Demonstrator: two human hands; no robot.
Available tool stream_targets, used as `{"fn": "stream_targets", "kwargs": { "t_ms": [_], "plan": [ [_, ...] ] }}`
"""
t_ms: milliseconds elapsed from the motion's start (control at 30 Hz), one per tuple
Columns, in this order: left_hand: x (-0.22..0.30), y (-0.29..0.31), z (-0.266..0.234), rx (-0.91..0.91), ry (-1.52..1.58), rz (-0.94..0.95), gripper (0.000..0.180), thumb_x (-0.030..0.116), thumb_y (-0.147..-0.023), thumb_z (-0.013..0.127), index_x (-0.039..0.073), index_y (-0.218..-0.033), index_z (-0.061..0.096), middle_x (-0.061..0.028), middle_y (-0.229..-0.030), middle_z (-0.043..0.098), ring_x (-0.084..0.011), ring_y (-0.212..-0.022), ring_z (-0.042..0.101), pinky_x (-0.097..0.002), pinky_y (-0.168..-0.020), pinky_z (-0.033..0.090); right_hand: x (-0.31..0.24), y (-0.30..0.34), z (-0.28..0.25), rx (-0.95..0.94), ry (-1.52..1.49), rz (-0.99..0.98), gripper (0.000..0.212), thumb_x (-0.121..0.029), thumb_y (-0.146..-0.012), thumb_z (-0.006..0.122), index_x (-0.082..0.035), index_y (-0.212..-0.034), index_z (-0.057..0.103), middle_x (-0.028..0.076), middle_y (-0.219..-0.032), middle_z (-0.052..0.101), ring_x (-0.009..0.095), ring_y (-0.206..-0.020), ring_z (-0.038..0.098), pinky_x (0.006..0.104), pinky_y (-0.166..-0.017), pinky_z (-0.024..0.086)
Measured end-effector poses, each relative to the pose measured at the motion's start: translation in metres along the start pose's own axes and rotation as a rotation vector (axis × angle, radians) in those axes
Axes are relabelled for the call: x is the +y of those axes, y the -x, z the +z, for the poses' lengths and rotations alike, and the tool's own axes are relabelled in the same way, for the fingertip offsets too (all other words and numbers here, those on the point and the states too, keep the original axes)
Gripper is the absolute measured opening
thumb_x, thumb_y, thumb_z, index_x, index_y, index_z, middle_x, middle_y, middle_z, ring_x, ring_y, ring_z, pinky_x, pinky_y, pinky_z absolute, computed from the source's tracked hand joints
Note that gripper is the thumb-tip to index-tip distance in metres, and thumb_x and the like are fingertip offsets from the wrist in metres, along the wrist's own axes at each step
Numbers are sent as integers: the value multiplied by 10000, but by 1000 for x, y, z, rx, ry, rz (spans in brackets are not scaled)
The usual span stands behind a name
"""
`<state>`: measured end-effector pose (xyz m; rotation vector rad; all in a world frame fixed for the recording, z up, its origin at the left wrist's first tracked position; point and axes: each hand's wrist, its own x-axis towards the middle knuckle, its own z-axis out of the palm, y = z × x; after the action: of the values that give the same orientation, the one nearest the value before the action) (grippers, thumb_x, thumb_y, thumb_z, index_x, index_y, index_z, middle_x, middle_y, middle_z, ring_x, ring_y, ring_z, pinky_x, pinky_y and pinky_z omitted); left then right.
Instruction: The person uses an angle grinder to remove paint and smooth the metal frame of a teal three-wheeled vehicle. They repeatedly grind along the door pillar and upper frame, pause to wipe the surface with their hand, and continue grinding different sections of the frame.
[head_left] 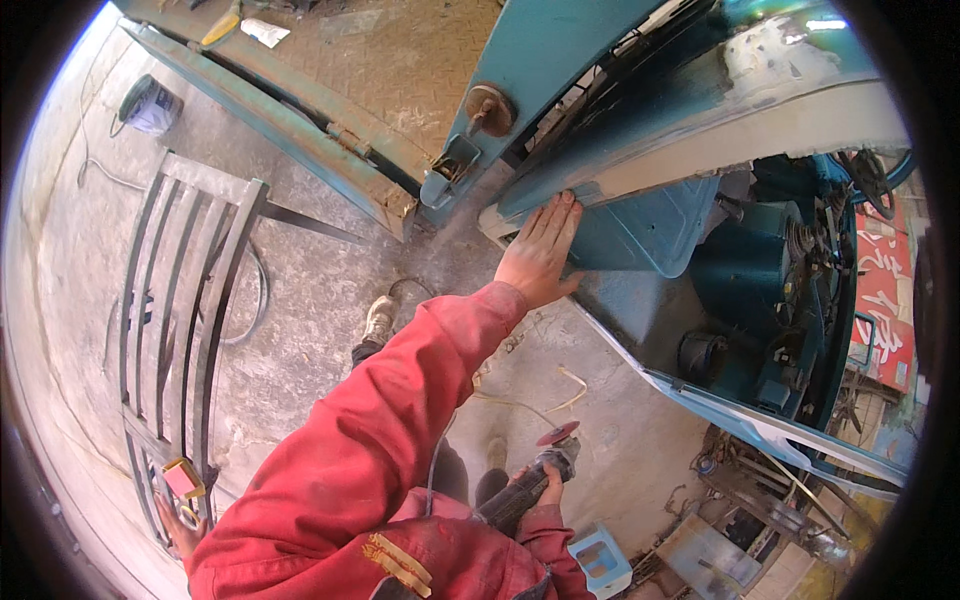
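My left hand [538, 252] lies flat on the edge of a teal vehicle body panel [610, 187], its fingers stretched out and together. Bare, pale and dark patches run along that panel. Low and close to my body, my right hand [548, 487] is wrapped round a dark angle grinder [520, 497] with a reddish disc [557, 434], which is held apart from the panel. A cord trails from the grinder. Beneath my left hand, a teal inner panel [640, 228] juts out beside an open bay.
At left stands a grey slatted metal frame [190, 270], with a yellow-and-red block [183, 478] and another hand [180, 528] at its lower end. A bucket [150, 105] is far left. Cables cross the floor. A blue-and-white stool [600, 562] and machinery [745, 515] stand lower right.
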<state>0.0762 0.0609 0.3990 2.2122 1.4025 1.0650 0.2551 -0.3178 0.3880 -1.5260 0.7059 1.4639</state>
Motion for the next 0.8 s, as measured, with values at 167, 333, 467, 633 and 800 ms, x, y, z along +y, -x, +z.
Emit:
{"fn": "stream_targets", "kwargs": {
  "t_ms": [167, 333, 467, 633, 800],
  "plan": [
    [14, -8, -18, 49, -20, 51, 1031, 384, -717, 766, -62, -1493, 255, -264, -1564, 245, -368, -1458, 269, -458, -1178, 259, 9, -11, -8, 38, -35, -61, 394, -424, -788, 698, -47, -831, 590, 128, -742, 641, 309, -654, 626, 425, -636, 536],
    [14, -29, -26, 67, -85, 114, 1011, 401, -733, 752, -69, -1487, 268, -265, -1560, 257, -365, -1448, 291, -470, -1159, 285, 10, -12, -9, -83, 3, 42, 434, -456, -783, 690, -36, -835, 593, 132, -759, 643, 312, -655, 622, 427, -637, 538],
    [-5, -7, -18, -42, -86, 87, 993, 382, -748, 745, -47, -1499, 257, -250, -1548, 292, -346, -1426, 331, -457, -1158, 296, 12, -13, 5, -67, -67, 52, 384, -431, -802, 660, -56, -828, 584, 115, -719, 638, 306, -641, 627, 428, -624, 536],
    [-19, 97, -10, -482, 134, 91, 854, 353, -825, 698, -19, -1484, 303, -255, -1247, 581, -371, -1148, 590, -469, -1007, 453, 15, -43, 25, 42, 45, -122, 369, -429, -817, 657, -66, -817, 592, 117, -722, 647, 305, -631, 634, 425, -606, 533],
    [19, 224, -40, -1146, 595, -339, 949, 484, -880, 651, 73, -1560, 132, -289, -1185, 612, -429, -1023, 640, -461, -867, 518, 19, -83, 46, 28, 28, -130, 356, -426, -827, 665, -77, -813, 591, 107, -724, 648, 293, -632, 639, 428, -617, 546]
  ]
}}
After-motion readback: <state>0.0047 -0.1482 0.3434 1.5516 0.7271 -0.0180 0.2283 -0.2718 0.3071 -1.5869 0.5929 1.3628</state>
